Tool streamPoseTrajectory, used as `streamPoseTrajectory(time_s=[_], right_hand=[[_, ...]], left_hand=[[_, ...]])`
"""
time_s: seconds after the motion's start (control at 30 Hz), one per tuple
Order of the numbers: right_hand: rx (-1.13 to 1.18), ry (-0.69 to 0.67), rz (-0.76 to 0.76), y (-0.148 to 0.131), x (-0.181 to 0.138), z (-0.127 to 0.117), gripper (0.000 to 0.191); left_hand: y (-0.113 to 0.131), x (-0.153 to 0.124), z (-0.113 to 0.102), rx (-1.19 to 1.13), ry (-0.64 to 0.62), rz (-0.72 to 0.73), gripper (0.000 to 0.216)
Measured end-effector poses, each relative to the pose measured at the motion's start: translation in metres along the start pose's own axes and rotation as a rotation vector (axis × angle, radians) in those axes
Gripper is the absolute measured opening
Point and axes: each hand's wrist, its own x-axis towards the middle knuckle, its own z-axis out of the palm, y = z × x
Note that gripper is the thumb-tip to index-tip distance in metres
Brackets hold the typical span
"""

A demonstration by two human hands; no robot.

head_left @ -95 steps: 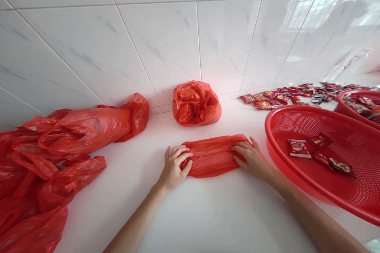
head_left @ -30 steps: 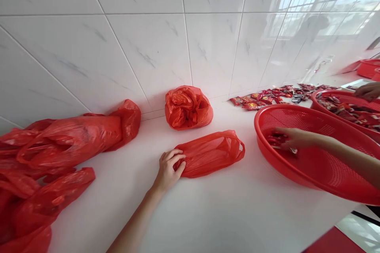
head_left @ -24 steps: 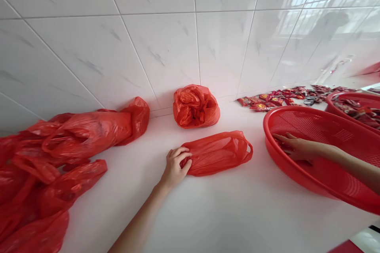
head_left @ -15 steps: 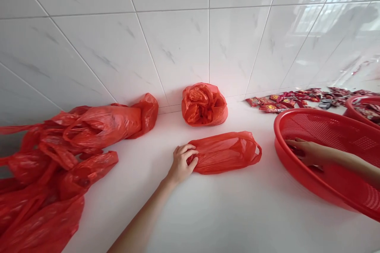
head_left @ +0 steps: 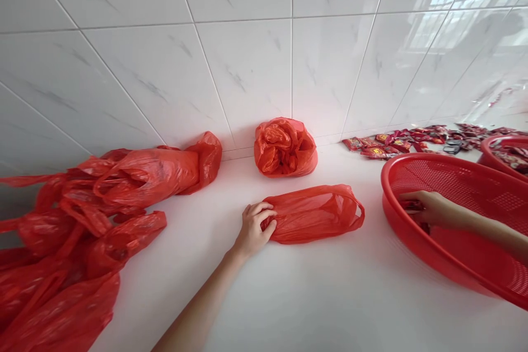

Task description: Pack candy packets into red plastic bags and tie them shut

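My left hand [head_left: 256, 229] is closed on the left end of a flat red plastic bag [head_left: 315, 214], which lies on the white counter with its handle loop pointing right. Inside a large red plastic basket [head_left: 443, 275], my right hand [head_left: 427, 210] curls its fingers around small red packets [head_left: 411, 206] near the left wall. How many it grips is hidden by the hand.
A crumpled red bag [head_left: 284, 148] stands by the tiled wall [head_left: 247, 77]. Filled red bags [head_left: 148, 173] are heaped at left. Loose red packets [head_left: 375, 149] lie behind the basket, and a second basket [head_left: 490, 148] holds more at far right.
My right hand's fingers, stretched out before, have now curled around packets in the basket. My left hand and its bag have stayed in place.
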Motion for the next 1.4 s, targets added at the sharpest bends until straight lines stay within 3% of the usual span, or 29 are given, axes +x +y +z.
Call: streamPoseTrajectory(time_s=[0.1,0.2,0.37,0.43,0.57,0.63,0.73,0.87,1.03,1.17,1.27,1.4], right_hand=[[0.302,-0.098,0.112,0.004,0.002,-0.011,0.031],[0.504,-0.077,0.144,-0.009,-0.005,-0.031,0.041],[0.663,0.242,-0.006,-0.06,-0.039,-0.045,0.049],[0.708,0.287,-0.087,-0.082,-0.048,-0.033,0.048],[0.715,0.084,-0.226,-0.118,-0.04,0.012,0.033],[0.598,0.094,-0.387,-0.132,-0.024,0.036,0.026],[0.348,0.058,-0.594,-0.145,-0.001,0.066,0.042],[0.218,-0.018,-0.602,-0.149,0.014,0.087,0.045],[0.337,0.03,-0.629,-0.138,0.012,0.095,0.033],[0.408,0.036,-0.604,-0.125,0.008,0.104,0.03],[0.425,0.033,-0.577,-0.116,0.007,0.116,0.037],[0.433,0.056,-0.533,-0.109,0.009,0.132,0.04]], left_hand=[[0.0,0.0,0.0,0.003,0.003,0.006,0.019],[0.0,0.001,0.0,0.008,-0.005,0.005,0.019],[0.002,0.001,-0.002,0.0,-0.022,0.002,0.019],[0.004,0.0,-0.003,-0.01,-0.042,-0.004,0.019],[0.009,-0.001,-0.007,-0.002,-0.088,0.003,0.021],[0.011,-0.001,-0.008,0.007,-0.09,0.014,0.023],[0.012,-0.001,-0.009,-0.006,-0.085,0.014,0.024],[0.012,-0.001,-0.008,-0.019,-0.093,0.015,0.025],[0.013,-0.001,-0.009,0.006,-0.086,0.025,0.023],[0.023,-0.004,-0.008,0.062,0.026,0.099,0.021],[0.038,-0.007,-0.004,0.062,0.103,0.199,0.021],[0.052,-0.011,0.004,0.005,0.005,0.255,0.03]])
